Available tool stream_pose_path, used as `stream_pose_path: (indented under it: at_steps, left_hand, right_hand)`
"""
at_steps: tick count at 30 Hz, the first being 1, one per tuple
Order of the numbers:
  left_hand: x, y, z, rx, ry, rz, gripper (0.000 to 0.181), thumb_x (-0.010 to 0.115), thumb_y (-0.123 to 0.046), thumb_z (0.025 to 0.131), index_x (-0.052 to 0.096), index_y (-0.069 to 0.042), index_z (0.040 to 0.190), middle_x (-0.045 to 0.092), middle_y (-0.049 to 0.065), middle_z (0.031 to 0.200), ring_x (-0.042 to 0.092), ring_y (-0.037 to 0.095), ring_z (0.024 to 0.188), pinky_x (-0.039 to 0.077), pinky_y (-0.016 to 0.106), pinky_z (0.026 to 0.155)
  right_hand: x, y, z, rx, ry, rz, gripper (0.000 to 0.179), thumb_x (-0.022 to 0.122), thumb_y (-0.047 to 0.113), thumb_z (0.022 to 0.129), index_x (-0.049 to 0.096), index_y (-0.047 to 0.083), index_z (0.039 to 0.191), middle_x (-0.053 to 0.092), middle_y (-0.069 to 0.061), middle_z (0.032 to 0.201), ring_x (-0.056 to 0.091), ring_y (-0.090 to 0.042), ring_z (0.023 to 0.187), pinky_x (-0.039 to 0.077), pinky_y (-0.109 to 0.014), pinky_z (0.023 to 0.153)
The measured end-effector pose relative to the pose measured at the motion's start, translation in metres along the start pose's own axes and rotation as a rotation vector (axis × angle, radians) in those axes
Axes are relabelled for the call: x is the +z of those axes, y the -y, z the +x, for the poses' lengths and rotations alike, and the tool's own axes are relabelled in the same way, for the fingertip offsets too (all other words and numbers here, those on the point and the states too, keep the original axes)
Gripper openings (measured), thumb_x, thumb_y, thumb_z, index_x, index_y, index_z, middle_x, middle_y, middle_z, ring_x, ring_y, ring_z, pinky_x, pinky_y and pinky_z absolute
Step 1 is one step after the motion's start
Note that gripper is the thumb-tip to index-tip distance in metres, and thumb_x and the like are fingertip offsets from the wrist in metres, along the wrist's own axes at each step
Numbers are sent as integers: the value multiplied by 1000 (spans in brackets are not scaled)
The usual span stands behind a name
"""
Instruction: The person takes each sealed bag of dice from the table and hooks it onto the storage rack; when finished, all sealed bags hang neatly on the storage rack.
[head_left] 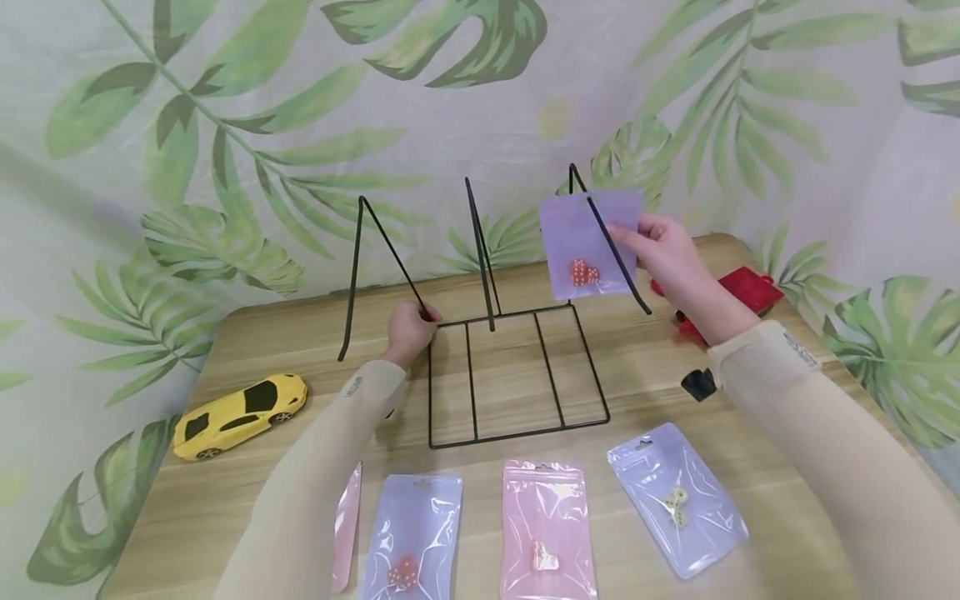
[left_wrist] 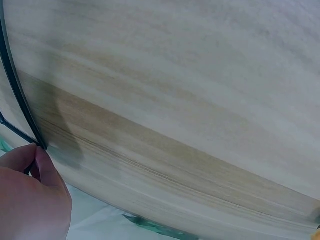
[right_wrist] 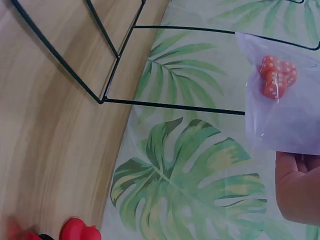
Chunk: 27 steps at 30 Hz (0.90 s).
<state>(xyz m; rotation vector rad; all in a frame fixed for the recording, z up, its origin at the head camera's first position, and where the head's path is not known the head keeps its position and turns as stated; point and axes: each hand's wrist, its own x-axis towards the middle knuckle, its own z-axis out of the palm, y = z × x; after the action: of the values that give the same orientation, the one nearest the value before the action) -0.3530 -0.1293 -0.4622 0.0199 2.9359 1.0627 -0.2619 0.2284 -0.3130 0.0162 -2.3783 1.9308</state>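
A black wire rack (head_left: pixel 517 435) with three raised, sloping prongs stands on the table. My left hand (head_left: pixel 409 332) pinches its rear left corner, and the left wrist view shows thumb and finger on the black wire (left_wrist: pixel 19 92). At the right prong (head_left: pixel 618 258), my right hand (head_left: pixel 667 250) pinches the edge of a purple zip bag (head_left: pixel 561 242) holding red dice (head_left: pixel 583 273). The prong crosses in front of this bag; whether it passes through the bag's hole I cannot tell. The same bag (right_wrist: pixel 280 130) appears beside the rack's upright wire in the right wrist view.
Nearer me lie a purple bag with red dice (head_left: pixel 411 525), a pink bag with pale dice (head_left: pixel 546 508), a purple bag with cream dice (head_left: pixel 678 508) and a partly hidden pink bag (head_left: pixel 347 529). A yellow toy car (head_left: pixel 243 415) sits left; a red toy (head_left: pixel 750 290) and black piece (head_left: pixel 699 384) lie right.
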Motion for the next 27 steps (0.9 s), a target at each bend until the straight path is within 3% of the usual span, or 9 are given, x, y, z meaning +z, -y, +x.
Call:
stream_pose_path:
  at_steps: [1, 6, 9, 12, 15, 18, 22, 25, 27]
  left_hand:
    - [1, -1, 0, 2, 1, 4, 11, 62, -1, 88, 72, -3, 92, 71, 15, 96, 62, 26, 88, 50, 33, 78]
    - [4, -3, 3, 13, 1, 1, 11, 62, -1, 88, 72, -3, 92, 71, 14, 95, 61, 25, 87, 49, 32, 79]
    - [6, -3, 4, 16, 5, 0, 11, 62, -1, 88, 72, -3, 92, 71, 15, 95, 62, 25, 88, 49, 33, 79]
    - [6, -3, 5, 11, 12, -2, 12, 61, 0, 88, 72, -3, 92, 71, 14, 96, 62, 25, 89, 49, 32, 79]
    - [6, -1, 5, 2, 14, -14, 12, 60, 0, 88, 72, -4, 93, 70, 14, 97, 61, 24, 88, 49, 31, 78]
    - [5, 0, 5, -3, 6, -19, 12, 61, -1, 89, 71, -4, 93, 71, 14, 96, 61, 23, 86, 48, 30, 76]
    - [5, 0, 4, -6, -3, -11, 12, 61, -2, 89, 72, -4, 93, 71, 14, 96, 61, 23, 86, 48, 29, 75]
    - [4, 0, 2, -18, 2, -16, 11, 61, -3, 89, 72, -3, 94, 71, 15, 98, 61, 24, 88, 49, 30, 77]
    - [3, 0, 1, -29, 3, -26, 12, 61, -2, 89, 72, -3, 95, 71, 15, 99, 62, 25, 89, 50, 31, 78]
  right_hand:
    - [1, 1, 5, -2, -2, 20, 22, 63, 28, 96, 68, 9, 106, 71, 19, 80, 65, 2, 79, 53, -14, 72]
    - [1, 3, 24, 23, -36, 93, 17, 65, 30, 94, 68, 13, 99, 72, 17, 80, 66, 0, 79, 55, -17, 70]
    - [-1, 2, 31, 36, -48, 109, 21, 66, 31, 94, 69, 12, 104, 73, 16, 82, 67, -1, 82, 55, -18, 74]
    - [-3, -1, 31, 38, -42, 37, 41, 63, 36, 95, 63, 9, 125, 74, 7, 107, 65, -7, 103, 51, -25, 95]
    - [-9, -9, 22, 33, -33, -104, 59, 59, 40, 97, 45, 8, 144, 58, -9, 139, 53, -20, 127, 41, -37, 110]
    - [-19, -24, -2, 4, -28, -324, 56, 59, 36, 97, 44, 7, 142, 54, -21, 137, 52, -29, 123, 47, -34, 100]
    - [-30, -53, -54, -20, 64, -688, 42, 64, 32, 93, 57, 2, 122, 64, -18, 103, 59, -26, 90, 46, -28, 71]
    - [-35, -74, -101, 54, 214, -872, 60, 69, 46, 88, 53, 1, 124, 66, -18, 102, 61, -23, 82, 48, -32, 66]
    - [-35, -88, -131, 140, 287, -913, 79, 71, 58, 82, 46, -1, 129, 65, -20, 106, 61, -23, 81, 50, -35, 62]
